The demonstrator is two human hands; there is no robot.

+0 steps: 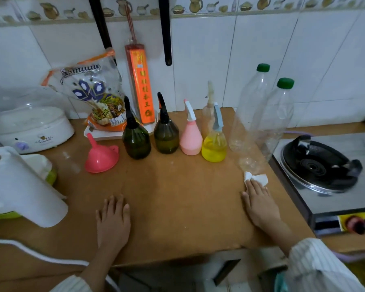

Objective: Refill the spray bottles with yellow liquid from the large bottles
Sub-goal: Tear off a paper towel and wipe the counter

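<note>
Nearest you: your left hand (113, 220), flat on the bench (177, 197), fingers straight, holding nothing. Your right hand (259, 199), fingers straight, pressing a white tissue (256, 178) to the bench at the foot of the large bottles.

Next, ahead of the left hand: one pink funnel (101, 157), mouth down, spout tilted up and to the left.

Middle row, left to right, all upright with trigger heads on:
- two dark green spray bottles (136, 142) (166, 135), contents not readable through the tint;
- one pink spray bottle (190, 140), opaque;
- one clear spray bottle (214, 147), yellow liquid filling its bulb;
- behind it, one cloudy beige spray bottle (208, 116), level unclear.

Far right, beyond the tissue: two large clear bottles (249, 110) (278, 123), green caps on, upright, both apparently empty. They lie straight ahead of your right hand, the nearer one; the funnel falls to your left. Refilling looks complete.
</note>
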